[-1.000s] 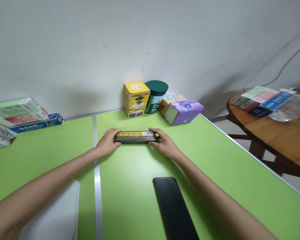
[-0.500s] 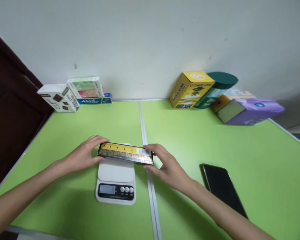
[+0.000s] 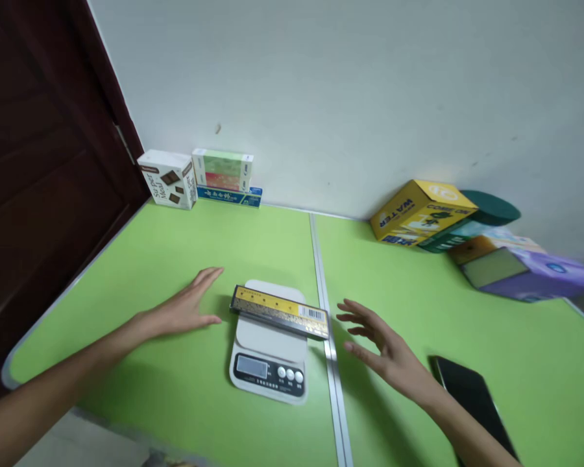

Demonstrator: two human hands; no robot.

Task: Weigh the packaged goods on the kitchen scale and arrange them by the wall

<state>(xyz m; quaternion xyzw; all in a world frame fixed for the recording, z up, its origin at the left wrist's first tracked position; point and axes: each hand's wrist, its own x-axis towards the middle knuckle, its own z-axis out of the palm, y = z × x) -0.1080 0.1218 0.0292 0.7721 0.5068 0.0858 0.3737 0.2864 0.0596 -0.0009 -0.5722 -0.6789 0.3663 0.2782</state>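
A long black and yellow box [image 3: 279, 311] lies across the platform of a white kitchen scale [image 3: 271, 340], its ends sticking out past both sides. My left hand [image 3: 187, 308] is just left of the box, fingers and thumb spread, touching nothing. To the right of the box hovers my right hand [image 3: 377, 340], also with fingers apart and holding nothing. The scale's display [image 3: 252, 367] and round buttons face me; no digits can be read.
At the wall on the left stand a white box [image 3: 168, 178], a green and red box [image 3: 222, 170] and a blue box [image 3: 230, 196]. Back right are a yellow box [image 3: 421, 214], a dark green container [image 3: 491, 207] and a purple pack [image 3: 540, 275]. A black phone [image 3: 472, 402] lies front right.
Both hands have let go of the long box and moved apart to either side. The box now rests on the scale. The view has turned left, so everything appears further right.
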